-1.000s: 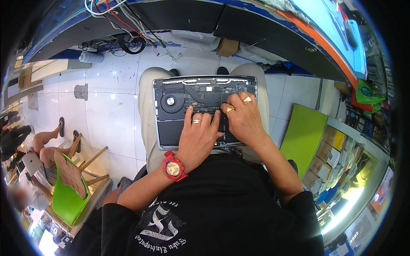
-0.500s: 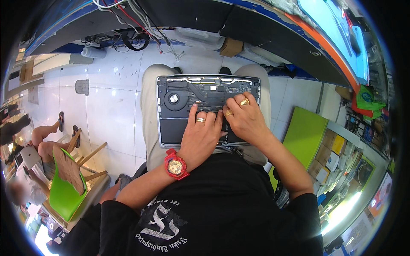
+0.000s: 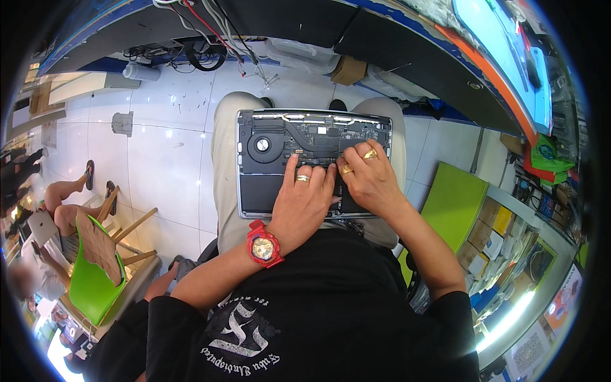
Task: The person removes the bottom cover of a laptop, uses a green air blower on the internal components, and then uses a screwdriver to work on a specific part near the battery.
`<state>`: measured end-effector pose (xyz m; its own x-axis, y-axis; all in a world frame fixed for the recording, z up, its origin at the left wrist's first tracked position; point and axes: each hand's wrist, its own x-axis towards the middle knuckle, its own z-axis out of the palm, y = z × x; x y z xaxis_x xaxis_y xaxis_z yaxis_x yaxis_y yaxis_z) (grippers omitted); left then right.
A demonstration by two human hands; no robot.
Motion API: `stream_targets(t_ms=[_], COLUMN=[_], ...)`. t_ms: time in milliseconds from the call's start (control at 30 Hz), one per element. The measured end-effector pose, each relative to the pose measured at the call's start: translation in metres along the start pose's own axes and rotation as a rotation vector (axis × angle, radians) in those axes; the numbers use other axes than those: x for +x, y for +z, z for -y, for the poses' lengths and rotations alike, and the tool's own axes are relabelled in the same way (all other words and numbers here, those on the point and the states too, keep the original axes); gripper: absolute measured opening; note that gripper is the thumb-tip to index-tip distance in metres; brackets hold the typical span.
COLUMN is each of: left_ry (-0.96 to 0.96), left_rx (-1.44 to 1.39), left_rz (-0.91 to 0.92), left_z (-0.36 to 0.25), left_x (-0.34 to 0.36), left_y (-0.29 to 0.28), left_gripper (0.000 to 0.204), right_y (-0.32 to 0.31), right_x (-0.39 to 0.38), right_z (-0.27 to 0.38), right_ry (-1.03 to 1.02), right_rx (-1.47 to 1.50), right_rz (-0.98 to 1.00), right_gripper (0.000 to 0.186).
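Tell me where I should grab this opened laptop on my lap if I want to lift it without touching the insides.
Probably by the two short side edges of the laptop, one hand from each side. It lies flat across the thighs with its circuit board and fan exposed on top, so only the metal rim is safe. The left hand and right hand now rest on the inner parts.

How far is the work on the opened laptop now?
Done: the bottom cover is off the laptop, which lies on the lap with fan and board bare. In hand: the left hand rests flat on the battery area, and the right hand works its fingertips at the board's lower edge. Left: the inner parts look still in place, and no cover is in sight.
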<state>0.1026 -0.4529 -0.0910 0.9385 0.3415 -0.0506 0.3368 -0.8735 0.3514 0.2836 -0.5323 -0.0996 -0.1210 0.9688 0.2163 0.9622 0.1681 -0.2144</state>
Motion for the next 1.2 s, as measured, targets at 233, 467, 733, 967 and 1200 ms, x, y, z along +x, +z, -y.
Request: stream_targets(t_ms=[233, 467, 733, 967, 1200], left_ry=[-0.003, -0.005, -0.006, -0.033, -0.048], left_rx=[-0.007, -0.014, 0.007, 0.034, 0.057], left_rz=[-0.001, 0.006, 0.003, 0.037, 0.043], left_z=[0.000, -0.001, -0.002, -0.004, -0.011], left_x=[0.000, 0.001, 0.001, 0.002, 0.006], left_y=[-0.001, -0.001, 0.000, -0.004, -0.013], left_gripper=[0.065, 0.063, 0.064, 0.063, 0.062], right_y=[-0.002, -0.003, -0.002, 0.000, -0.027], right_x=[0.003, 0.004, 0.004, 0.005, 0.003], right_z=[0.000, -0.002, -0.001, -0.004, -0.013], right_ry=[0.014, 0.013, 0.016, 0.051, 0.183], right_rx=[0.011, 0.020, 0.029, 0.086, 0.178], right_rz=[0.005, 0.020, 0.006, 0.008, -0.056], right_gripper=[0.011, 0.010, 0.010, 0.010, 0.012])
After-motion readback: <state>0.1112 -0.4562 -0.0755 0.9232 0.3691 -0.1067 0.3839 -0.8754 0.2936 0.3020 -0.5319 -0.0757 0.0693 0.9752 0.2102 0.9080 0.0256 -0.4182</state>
